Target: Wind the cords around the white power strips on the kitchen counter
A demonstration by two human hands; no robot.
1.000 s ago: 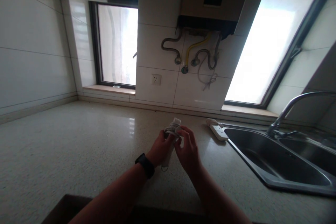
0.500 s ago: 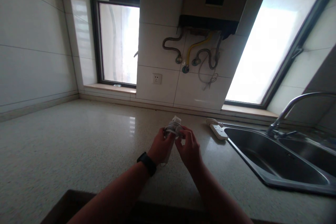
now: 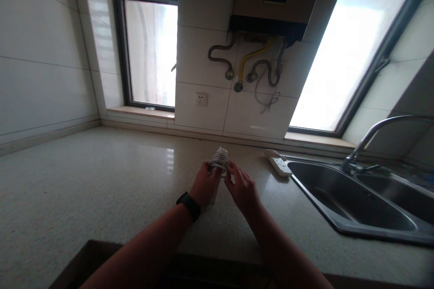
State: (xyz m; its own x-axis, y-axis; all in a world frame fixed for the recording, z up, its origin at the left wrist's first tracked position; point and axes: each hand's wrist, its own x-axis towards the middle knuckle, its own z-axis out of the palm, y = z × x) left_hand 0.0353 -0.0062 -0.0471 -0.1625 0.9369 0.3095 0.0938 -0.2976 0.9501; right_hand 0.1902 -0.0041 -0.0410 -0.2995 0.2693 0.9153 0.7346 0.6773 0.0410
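Note:
Both hands meet over the speckled countertop [image 3: 101, 180] and hold a small white object wound with cord [image 3: 219, 160]. My left hand [image 3: 205, 185], with a black watch on the wrist, grips its lower part from the left. My right hand [image 3: 242, 189] pinches the wound cord at the right side with thumb and fingers. The object's top end sticks up above the fingers.
A white power strip [image 3: 280, 165] lies by the steel double sink [image 3: 356, 198], whose tap [image 3: 369, 137] curves over it at the right. A wall socket [image 3: 201, 98] and hoses [image 3: 252, 70] under a water heater are on the back wall, between two windows.
The hands and the wrapped object have shifted slightly away from me and up. The right hand's fingers have moved along the cord windings.

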